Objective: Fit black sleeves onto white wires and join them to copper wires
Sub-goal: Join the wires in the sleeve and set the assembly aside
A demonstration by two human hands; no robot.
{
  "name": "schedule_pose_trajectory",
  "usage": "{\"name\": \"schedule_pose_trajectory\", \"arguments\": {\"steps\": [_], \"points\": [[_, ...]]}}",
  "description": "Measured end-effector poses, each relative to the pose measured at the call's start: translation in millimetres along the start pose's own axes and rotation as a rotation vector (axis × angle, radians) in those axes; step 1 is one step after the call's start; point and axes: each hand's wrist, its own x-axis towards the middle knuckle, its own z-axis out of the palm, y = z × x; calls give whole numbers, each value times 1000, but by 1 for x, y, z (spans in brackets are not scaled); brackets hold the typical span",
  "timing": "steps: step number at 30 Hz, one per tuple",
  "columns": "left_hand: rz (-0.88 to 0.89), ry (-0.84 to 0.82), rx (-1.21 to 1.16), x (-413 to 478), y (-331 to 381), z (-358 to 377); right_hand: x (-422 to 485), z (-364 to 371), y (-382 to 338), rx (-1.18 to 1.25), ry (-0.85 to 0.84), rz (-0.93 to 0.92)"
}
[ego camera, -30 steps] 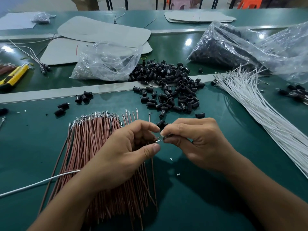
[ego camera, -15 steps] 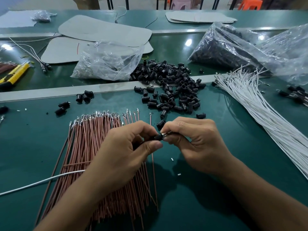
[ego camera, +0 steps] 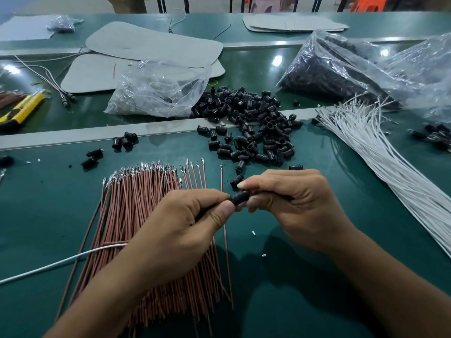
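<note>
The short black plastic sleeve (ego camera: 240, 197) lies 9-to-3 o'clock between both hands. The left hand (ego camera: 185, 230) pinches its 9 o'clock end, the right hand (ego camera: 292, 206) its 3 o'clock end. The thin white wire (ego camera: 61, 262) trails toward 8 o'clock.

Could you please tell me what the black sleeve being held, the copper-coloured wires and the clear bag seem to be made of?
Black sleeve: probably moulded plastic, dull sheen. Copper wires: smooth reddish-brown coating, likely plastic insulation; shiny metal terminals at the tips. Clear bag: thin plastic film, crinkled, glossy.
</note>
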Motion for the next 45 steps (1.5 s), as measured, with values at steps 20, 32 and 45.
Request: {"name": "schedule_pose_trajectory", "arguments": {"steps": [20, 32, 45], "points": [[207, 206, 179, 0, 7, 9, -3, 12, -9, 155, -7, 182], [240, 316, 273, 5, 10, 11, -2, 24, -18, 460, 254, 349], [340, 414, 355, 8, 10, 19, 0, 35, -22, 738, 236, 504]]}}
